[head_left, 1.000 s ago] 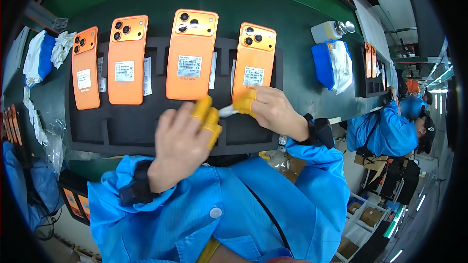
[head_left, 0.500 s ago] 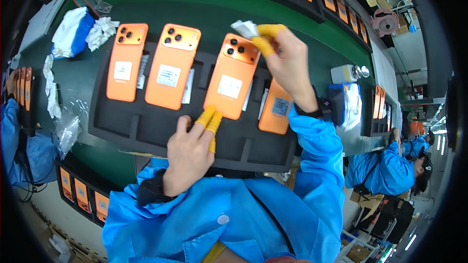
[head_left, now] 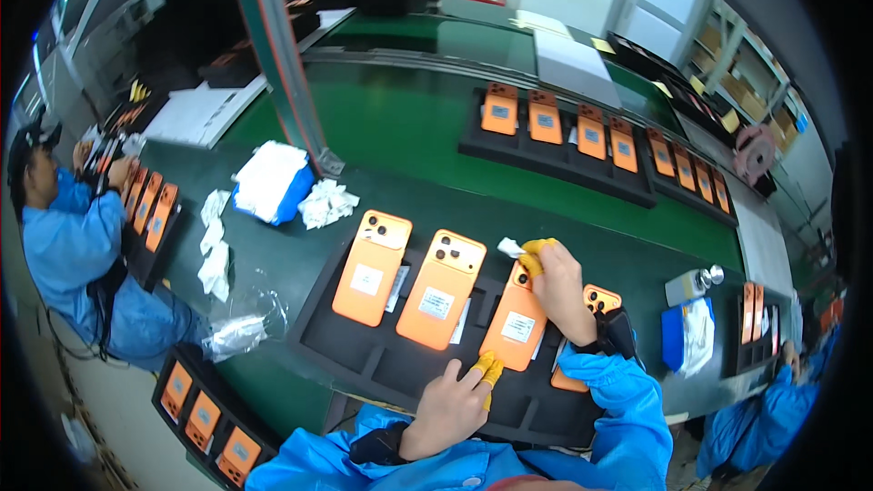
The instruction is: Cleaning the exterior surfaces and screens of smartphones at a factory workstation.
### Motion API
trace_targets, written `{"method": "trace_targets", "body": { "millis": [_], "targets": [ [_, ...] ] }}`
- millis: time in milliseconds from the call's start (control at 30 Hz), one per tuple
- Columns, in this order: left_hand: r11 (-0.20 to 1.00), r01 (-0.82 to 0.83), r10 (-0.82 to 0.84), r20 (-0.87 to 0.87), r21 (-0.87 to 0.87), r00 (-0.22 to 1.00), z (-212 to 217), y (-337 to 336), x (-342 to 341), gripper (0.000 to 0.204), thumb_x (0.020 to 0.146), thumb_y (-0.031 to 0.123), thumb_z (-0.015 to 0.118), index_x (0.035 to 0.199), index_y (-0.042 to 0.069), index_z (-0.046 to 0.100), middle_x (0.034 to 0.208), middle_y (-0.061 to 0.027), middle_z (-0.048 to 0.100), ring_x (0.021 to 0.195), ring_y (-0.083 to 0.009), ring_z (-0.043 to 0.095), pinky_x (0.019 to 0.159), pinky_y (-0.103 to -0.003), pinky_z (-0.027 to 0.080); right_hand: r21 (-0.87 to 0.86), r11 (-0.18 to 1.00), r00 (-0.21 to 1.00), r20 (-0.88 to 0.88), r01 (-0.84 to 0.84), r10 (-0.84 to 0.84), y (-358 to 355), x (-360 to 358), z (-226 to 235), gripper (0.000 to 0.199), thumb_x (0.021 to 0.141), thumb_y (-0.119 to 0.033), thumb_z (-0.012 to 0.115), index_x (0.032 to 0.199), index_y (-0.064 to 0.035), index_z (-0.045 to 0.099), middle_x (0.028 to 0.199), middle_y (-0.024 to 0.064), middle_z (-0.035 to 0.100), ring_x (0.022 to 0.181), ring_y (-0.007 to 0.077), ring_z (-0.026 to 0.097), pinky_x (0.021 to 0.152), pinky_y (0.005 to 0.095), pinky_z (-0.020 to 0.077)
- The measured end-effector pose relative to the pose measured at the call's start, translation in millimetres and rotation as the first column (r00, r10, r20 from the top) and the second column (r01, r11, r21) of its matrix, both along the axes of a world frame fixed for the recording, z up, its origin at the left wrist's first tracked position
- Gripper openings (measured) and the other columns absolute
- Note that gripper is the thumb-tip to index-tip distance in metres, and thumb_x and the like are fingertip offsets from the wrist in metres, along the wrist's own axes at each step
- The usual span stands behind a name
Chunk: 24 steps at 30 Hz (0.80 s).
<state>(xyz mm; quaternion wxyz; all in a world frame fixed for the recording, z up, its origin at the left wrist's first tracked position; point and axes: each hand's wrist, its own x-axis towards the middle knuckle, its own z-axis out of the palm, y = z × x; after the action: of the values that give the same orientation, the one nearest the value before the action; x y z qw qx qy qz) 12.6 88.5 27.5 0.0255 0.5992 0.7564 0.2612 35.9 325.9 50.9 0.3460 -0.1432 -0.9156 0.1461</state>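
Note:
An orange phone (head_left: 511,345) with several lenses and a white label lies back side up, third from the left in a black foam tray (head_left: 364,391). At its lower edge, my left hand (head_left: 447,411) rests two outstretched fingers in yellow finger cots. My right hand (head_left: 562,289), also in yellow finger cots, pinches a crumpled white wipe (head_left: 511,247) at the phone's top end, beside the camera block. This hand partly covers the phone's upper right. Two more orange phones, one far left (head_left: 371,268) and one beside it (head_left: 441,288), share the tray. The rightmost phone (head_left: 568,378) is partly hidden by my right arm.
A blue-and-white pack of wipes (head_left: 273,184) and crumpled wipes (head_left: 327,205) lie beyond the tray. To the right stand a dispenser bottle (head_left: 688,286) and another wipe pack (head_left: 688,336). Trays of phones (head_left: 582,161) line the green bench. Co-workers (head_left: 77,236) sit left and right.
The view has tilted up, so the bench and trays show farther back. My right hand still holds the wipe at the phone's top; my left fingers stay at its lower edge.

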Motion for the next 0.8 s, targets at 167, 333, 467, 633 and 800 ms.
{"method": "trace_targets", "body": {
  "millis": [167, 333, 467, 633, 800],
  "targets": [
    [0.998, -0.042, 0.042, 0.006, 0.038, 0.999, 4, 7, -6, 0.035, 0.063, 0.006, 0.066, 0.098, 0.007, 0.069, 0.109, -0.0045, 0.062, 0.085, -0.0253, 0.055, 0.060, -0.031, 0.052, 0.050, 0.998, 0.986, 0.163, -0.046, 0.037, -19, 10, -22, 0.020, 0.074, 0.000, 0.058, 0.094, -0.0006, 0.056, 0.079, 0.0132, 0.054, 0.078, 0.0304, 0.057, 0.067, 0.0384, 0.0502],
    [0.996, -0.047, 0.054, -0.090, 0.075, 0.994, 2, 10, -4, 0.029, 0.060, 0.007, 0.066, 0.090, 0.006, 0.068, 0.110, -0.0057, 0.062, 0.081, -0.0269, 0.054, 0.060, -0.032, 0.051, 0.105, 0.987, 0.993, 0.038, -0.119, 0.116, -16, 5, -16, 0.023, 0.071, 0.002, 0.057, 0.094, 0.0010, 0.054, 0.083, 0.0123, 0.054, 0.082, 0.0276, 0.057, 0.069, 0.0352, 0.0494],
    [0.996, -0.068, 0.072, -0.074, 0.059, 0.995, 2, 10, 0, 0.027, 0.063, 0.005, 0.066, 0.090, 0.004, 0.069, 0.106, -0.0072, 0.063, 0.084, -0.0292, 0.054, 0.062, -0.035, 0.051, 0.064, 0.995, 0.997, 0.006, -0.073, 0.073, -7, 5, -12, 0.029, 0.070, 0.007, 0.057, 0.099, 0.0021, 0.055, 0.083, 0.0120, 0.054, 0.083, 0.0287, 0.056, 0.070, 0.0361, 0.0501],
    [0.995, -0.090, 0.089, 0.003, 0.047, 0.996, 8, 15, 3, 0.027, 0.067, 0.005, 0.067, 0.093, 0.005, 0.071, 0.109, -0.0100, 0.061, 0.087, -0.0310, 0.054, 0.064, -0.036, 0.051, 0.080, 0.996, 0.999, 0.004, -0.035, 0.035, -4, 12, -11, 0.025, 0.070, 0.003, 0.060, 0.095, 0.0016, 0.057, 0.082, 0.0126, 0.054, 0.081, 0.0288, 0.056, 0.069, 0.0365, 0.0496],
    [0.975, -0.220, 0.221, -0.022, 0.034, 0.975, 7, 0, 3, 0.029, 0.066, 0.005, 0.067, 0.095, 0.007, 0.072, 0.112, -0.0143, 0.061, 0.090, -0.0311, 0.054, 0.068, -0.035, 0.052, 0.088, 0.991, 0.995, -0.013, -0.097, 0.099, -18, -2, -4, 0.018, 0.074, 0.000, 0.058, 0.090, -0.0018, 0.053, 0.081, 0.0103, 0.053, 0.079, 0.0275, 0.056, 0.067, 0.0366, 0.0487]
  ]
}}
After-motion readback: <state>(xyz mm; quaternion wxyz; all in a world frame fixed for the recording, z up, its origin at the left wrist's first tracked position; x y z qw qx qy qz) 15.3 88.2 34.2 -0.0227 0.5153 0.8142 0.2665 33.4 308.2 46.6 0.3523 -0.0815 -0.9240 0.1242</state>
